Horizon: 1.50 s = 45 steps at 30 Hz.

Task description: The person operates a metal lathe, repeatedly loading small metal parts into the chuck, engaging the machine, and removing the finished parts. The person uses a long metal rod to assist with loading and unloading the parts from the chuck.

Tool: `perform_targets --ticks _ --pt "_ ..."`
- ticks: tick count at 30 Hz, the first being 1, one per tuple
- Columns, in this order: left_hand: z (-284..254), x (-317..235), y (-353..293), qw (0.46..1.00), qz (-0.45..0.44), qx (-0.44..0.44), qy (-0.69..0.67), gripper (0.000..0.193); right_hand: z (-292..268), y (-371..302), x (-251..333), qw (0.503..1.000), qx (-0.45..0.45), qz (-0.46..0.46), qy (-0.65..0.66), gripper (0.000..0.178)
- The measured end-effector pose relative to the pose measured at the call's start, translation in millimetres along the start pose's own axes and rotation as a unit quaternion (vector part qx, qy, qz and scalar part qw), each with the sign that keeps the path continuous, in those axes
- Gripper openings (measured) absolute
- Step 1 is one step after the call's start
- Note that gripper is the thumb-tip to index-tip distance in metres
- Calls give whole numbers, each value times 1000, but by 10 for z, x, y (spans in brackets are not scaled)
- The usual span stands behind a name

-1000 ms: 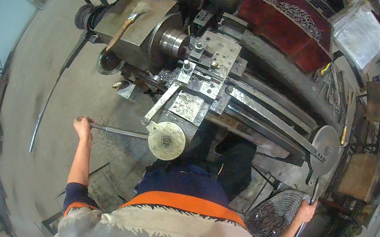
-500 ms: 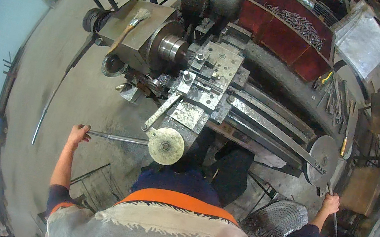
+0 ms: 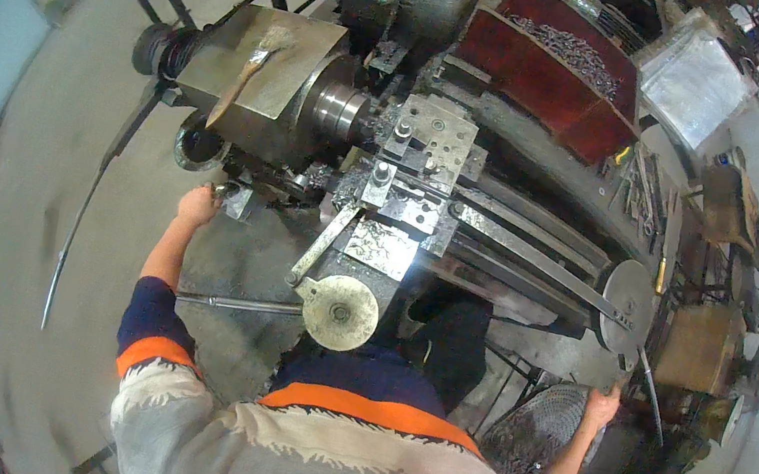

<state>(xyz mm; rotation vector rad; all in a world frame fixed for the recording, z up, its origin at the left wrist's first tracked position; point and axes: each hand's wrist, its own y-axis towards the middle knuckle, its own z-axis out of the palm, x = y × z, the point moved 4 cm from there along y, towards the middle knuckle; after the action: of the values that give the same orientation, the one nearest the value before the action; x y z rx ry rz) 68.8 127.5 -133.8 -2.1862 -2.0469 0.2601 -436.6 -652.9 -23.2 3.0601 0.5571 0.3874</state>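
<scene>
Off the near-left steel rod [image 3: 246, 304] since earlier, the left hand [image 3: 197, 205] curls at a small metal fitting [image 3: 239, 203] near the lathe headstock [image 3: 305, 72]; its grip I cannot tell. The right hand [image 3: 602, 408], fingers bent, is nearer than the right-side round plate [image 3: 627, 293], grip unclear. Farther: red bin [image 3: 515, 70].

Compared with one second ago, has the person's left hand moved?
Yes: the left hand is now off the metal rod, farther forward, closer to the lathe headstock.

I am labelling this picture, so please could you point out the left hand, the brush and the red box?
Left hand [image 3: 197, 204]: head view, on the back of the hand.
Brush [image 3: 244, 80]: head view, on the wooden handle.
Red box [image 3: 533, 83]: head view, on the near wall.
</scene>
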Motion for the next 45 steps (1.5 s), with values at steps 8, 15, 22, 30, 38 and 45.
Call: perform_targets --ticks 8,15,22,30,38,45 --pt "332 -797 17 868 -221 113 -430 26 -5 -166 -262 1000 -13 -1 -27 38" --pt "310 -55 94 997 -8 79 -15 31 -699 111 910 989 -37 -121 82 34" --pt "-5 -10 -137 993 -35 98 -50 44 -907 36 3005 914 6 -359 190 38" --pt "-2154 1076 -905 936 -73 -344 -34 31 -659 -1421 5685 674 166 -673 254 40" --pt "-1657 1052 -1896 940 -301 -154 -52 51 -138 -1918 6350 705 177 -686 40 20" --pt "-1686 656 -2174 916 -351 -160 -113 47 -166 -2009 6345 715 245 -651 69 21"
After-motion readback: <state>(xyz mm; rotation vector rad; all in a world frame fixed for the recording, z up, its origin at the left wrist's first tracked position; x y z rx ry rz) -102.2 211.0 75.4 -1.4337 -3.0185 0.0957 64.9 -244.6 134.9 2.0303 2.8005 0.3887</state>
